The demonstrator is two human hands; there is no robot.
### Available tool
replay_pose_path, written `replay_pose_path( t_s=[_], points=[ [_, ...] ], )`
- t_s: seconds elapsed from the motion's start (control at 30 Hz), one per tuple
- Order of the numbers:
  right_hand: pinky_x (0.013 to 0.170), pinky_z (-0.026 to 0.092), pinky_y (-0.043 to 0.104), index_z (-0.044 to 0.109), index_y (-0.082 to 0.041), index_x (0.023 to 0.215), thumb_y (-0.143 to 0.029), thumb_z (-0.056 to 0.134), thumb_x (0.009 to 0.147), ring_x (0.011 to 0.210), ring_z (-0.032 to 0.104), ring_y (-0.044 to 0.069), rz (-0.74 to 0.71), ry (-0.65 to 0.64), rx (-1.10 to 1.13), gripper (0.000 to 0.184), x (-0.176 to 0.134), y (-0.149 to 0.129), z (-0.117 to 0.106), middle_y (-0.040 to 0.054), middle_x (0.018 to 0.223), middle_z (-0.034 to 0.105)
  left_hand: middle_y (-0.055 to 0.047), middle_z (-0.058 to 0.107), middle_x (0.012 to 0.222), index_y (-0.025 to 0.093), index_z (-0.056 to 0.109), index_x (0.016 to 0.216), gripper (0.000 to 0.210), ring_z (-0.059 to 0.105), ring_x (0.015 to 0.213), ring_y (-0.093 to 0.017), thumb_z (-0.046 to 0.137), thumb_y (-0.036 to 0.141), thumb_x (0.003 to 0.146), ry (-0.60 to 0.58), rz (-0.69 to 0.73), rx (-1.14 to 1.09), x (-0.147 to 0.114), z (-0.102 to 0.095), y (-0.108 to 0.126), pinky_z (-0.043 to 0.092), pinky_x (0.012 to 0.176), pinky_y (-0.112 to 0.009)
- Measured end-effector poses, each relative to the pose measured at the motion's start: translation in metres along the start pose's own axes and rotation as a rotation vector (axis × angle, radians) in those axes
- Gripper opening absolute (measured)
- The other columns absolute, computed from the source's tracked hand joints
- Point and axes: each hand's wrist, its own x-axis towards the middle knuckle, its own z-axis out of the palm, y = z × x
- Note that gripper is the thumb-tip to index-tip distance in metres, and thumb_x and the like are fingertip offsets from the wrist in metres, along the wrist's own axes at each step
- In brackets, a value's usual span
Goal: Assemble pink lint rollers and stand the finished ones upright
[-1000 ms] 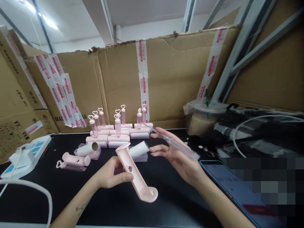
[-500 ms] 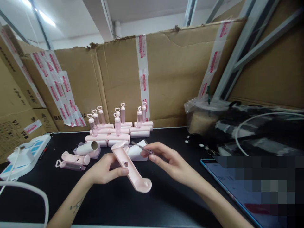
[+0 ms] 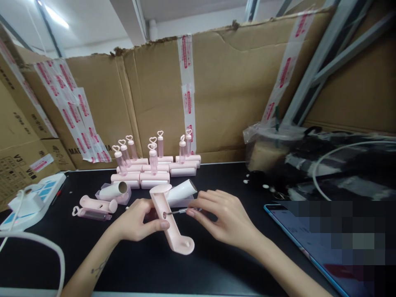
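My left hand [image 3: 136, 220] is closed around a pale pink plastic roller holder [image 3: 176, 231], which is tilted with its hollow side toward me. Pinched in my right hand [image 3: 224, 218] is a small screwdriver [image 3: 182, 210], its thin dark tip at the hole in the middle of the holder. How deep the tip sits is too small to tell. Behind the hands, a white paper roll [image 3: 182, 192] lies on a clear tray [image 3: 182, 202]. To the left, another pink holder [image 3: 97, 204] rests beside a clear handle with a heart-shaped loop [image 3: 89, 214].
Several assembled pink lint rollers [image 3: 125, 179] stand at the back against the cardboard wall [image 3: 154, 95]. Another paper roll [image 3: 113, 190] lies in a clear tray at left. A power strip [image 3: 40, 206], a bagged drink cup [image 3: 266, 154] and a blue-edged tablet [image 3: 297, 243] flank the black tabletop [image 3: 148, 268].
My right hand has turned and brought the screwdriver tip left and down to the holder's hole. The holder has tilted a little more upright in my left hand.
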Motion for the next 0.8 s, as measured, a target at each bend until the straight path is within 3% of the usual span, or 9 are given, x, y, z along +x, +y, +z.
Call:
replay_pose_path(
  t_s=[0.6,0.8],
  points=[
    [0.055,0.024,0.026,0.065,-0.022,0.083,-0.034,0.046,0.088,0.060,0.054,0.010,0.020,0.060,-0.030,0.022,-0.0015,-0.0015,0.0033,-0.0002,0.071,0.064,-0.004,0.060,0.077,0.013,0.060,0.090,0.029,0.056,0.077,-0.021,0.058,0.039,0.076,-0.040,-0.007,-0.178,-0.0007,0.0007,-0.0021,0.045,0.065,-0.026],
    [0.055,0.025,0.026,0.063,-0.021,0.083,-0.032,0.045,0.088,0.062,0.055,0.010,0.006,0.055,-0.012,0.022,-0.0013,-0.0015,0.0043,0.0005,0.073,0.066,-0.004,0.059,0.083,0.013,0.059,0.089,0.028,0.055,0.077,-0.019,0.051,0.040,0.082,-0.109,-0.046,-0.205,-0.0010,-0.0015,0.0020,0.045,0.068,-0.027]
  ],
)
